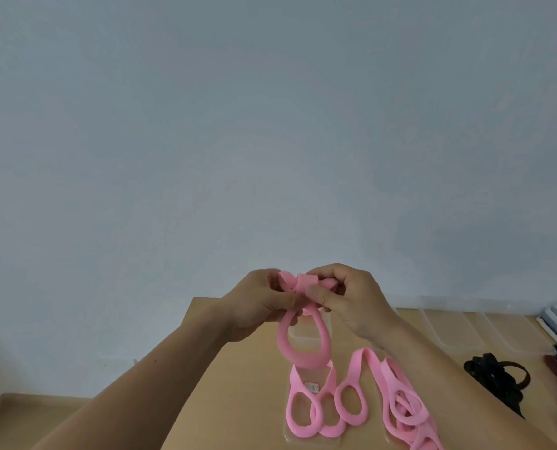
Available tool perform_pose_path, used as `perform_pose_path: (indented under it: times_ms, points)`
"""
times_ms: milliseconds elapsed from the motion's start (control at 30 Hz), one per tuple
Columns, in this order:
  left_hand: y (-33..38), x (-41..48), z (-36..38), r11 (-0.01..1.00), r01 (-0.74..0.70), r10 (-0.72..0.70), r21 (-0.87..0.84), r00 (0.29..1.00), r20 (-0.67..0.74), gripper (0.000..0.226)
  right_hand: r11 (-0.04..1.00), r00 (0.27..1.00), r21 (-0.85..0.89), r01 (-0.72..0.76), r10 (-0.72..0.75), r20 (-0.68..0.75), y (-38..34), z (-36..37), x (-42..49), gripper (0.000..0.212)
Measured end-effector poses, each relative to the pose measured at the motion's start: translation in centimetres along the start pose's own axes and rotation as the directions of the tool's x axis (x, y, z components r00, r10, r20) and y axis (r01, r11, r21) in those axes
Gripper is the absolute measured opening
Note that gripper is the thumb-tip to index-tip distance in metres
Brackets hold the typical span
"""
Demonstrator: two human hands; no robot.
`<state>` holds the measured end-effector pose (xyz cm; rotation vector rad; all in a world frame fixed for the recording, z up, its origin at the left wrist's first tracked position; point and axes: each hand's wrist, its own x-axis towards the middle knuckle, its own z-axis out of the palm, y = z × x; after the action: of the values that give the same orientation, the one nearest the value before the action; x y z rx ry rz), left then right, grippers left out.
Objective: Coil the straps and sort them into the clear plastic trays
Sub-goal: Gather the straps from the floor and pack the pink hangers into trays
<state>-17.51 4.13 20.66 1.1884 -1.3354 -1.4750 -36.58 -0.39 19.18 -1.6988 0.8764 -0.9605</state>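
Pink strap (304,339) is held up above the worktop (238,368) by both hands. The left hand (257,306) and the right hand (351,303) each pinch its folded top end with curled fingers and thumbs. From there it hangs down in loops, and its lower loops lie on a clear tray (364,435) on the worktop. More clear trays (449,329) stand at the back right, with black straps (494,375) near them.
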Motion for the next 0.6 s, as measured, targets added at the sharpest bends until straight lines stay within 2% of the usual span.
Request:
perform_pose_path:
  times_ms: [67, 133, 267, 367, 533, 600]
  points:
    - [0.0, 0.0, 0.0, 0.999, 0.036, -0.035, -0.017, 0.999, 0.028, 0.019, 0.997, 0.999, -0.066, 0.041, -0.043, -0.033, 0.0, 0.2, 0.0, 0.019]
    - [0.2, 0.0, -0.2, 0.997, 0.051, -0.048, -0.062, 0.997, 0.052, 0.023, 0.993, 0.997, -0.108, 0.052, -0.058, -0.058, 0.1, 0.3, -0.1, 0.023]
    - [0.3, -0.1, -0.3, 0.992, 0.071, -0.068, -0.102, 0.997, 0.038, 0.025, 0.989, 0.997, -0.133, 0.068, -0.070, -0.009, 0.2, 0.2, -0.4, 0.034]
    - [0.1, 0.0, -0.2, 0.995, 0.046, -0.046, -0.085, 0.999, 0.006, 0.016, 0.993, 0.998, -0.104, 0.061, -0.061, 0.005, 0.1, 0.3, -0.7, 0.038]
    - [-0.4, 0.2, -0.1, 0.991, 0.001, -0.011, -0.133, 0.997, -0.076, 0.039, 0.998, 0.999, 0.028, -0.047, 0.047, -0.007, 0.1, -0.5, -0.5, 0.040]
    - [-0.7, 0.3, 0.0, 0.994, -0.041, 0.033, -0.104, 0.996, -0.081, 0.041, 0.995, 0.995, 0.034, -0.098, 0.098, -0.007, -0.1, -0.8, -0.4, 0.030]
